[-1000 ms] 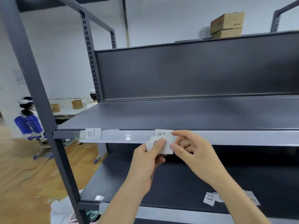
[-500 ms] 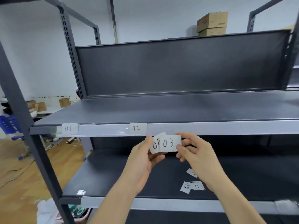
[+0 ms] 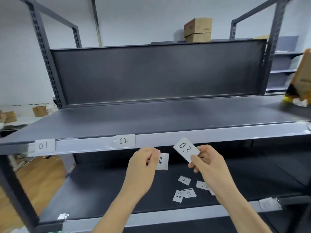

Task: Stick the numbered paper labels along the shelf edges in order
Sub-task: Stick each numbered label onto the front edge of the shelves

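The white rectangular paper label marked "03" is tilting in front of the pale grey front strip of the upper shelf edge, its top corner overlapping the strip, to the right of the stuck label marked "02". The right hand is pinching its lower corner, grip clamped on the paper between thumb and fingers. The left hand is holding a second white paper label just below the strip, grip closed on its left side so that only a "4" is showing; whether more slips are lying behind it cannot be told. Further left, the white label marked "01" is sitting on the strip near the dark grey perforated steel upright.

Beneath the hands, the dark lower shelf board is carrying several loose white numbered slips, some overlapping; the right wrist is covering part of them. A small crumpled white scrap is lying at that shelf's front left corner.

Two stacked brown cardboard boxes are standing behind the rack's dark back panel, and a tilted yellow-brown carton is leaning at the right edge.
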